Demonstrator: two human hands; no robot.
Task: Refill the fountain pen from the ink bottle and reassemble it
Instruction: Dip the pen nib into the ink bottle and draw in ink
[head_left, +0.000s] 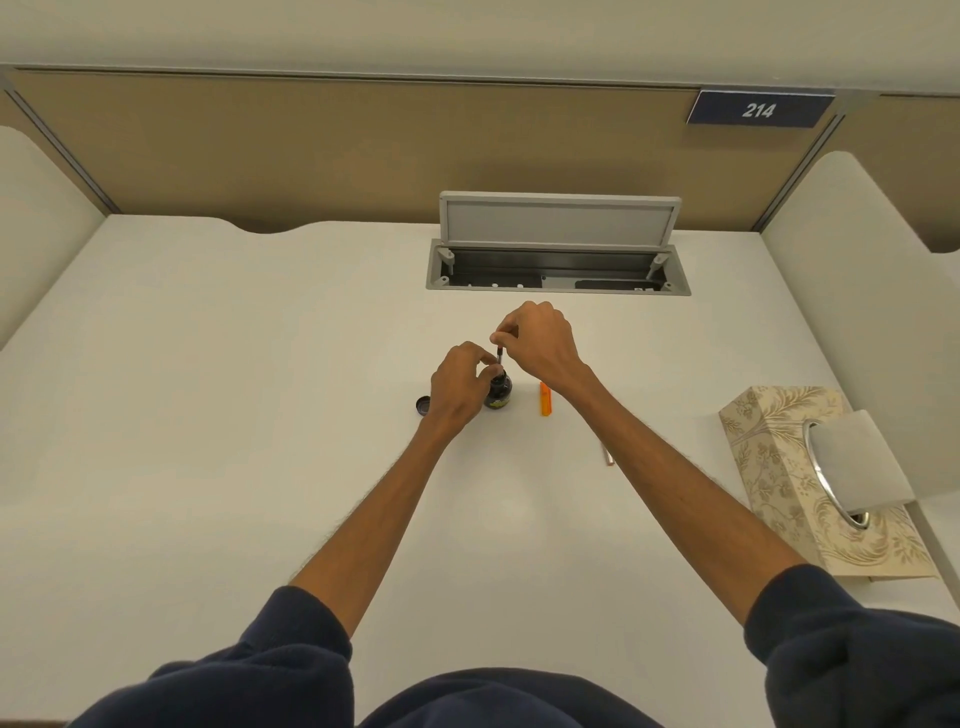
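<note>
A small dark ink bottle (500, 393) stands open on the white desk (260, 389). My left hand (460, 387) curls around its neck from the left. My right hand (537, 340) pinches the top of a thin dark pen section (500, 357), held upright with its lower end at the bottle's mouth. The bottle's dark cap (423, 405) lies on the desk just left of my left hand. An orange pen barrel (545, 399) lies right of the bottle. Another slim pen part (607, 453) lies further right, beside my right forearm.
A patterned tissue box (769, 467) with a tissue sticking up sits at the right edge. An open grey cable hatch (558, 270) is set into the desk behind my hands. Partition walls enclose the desk on three sides.
</note>
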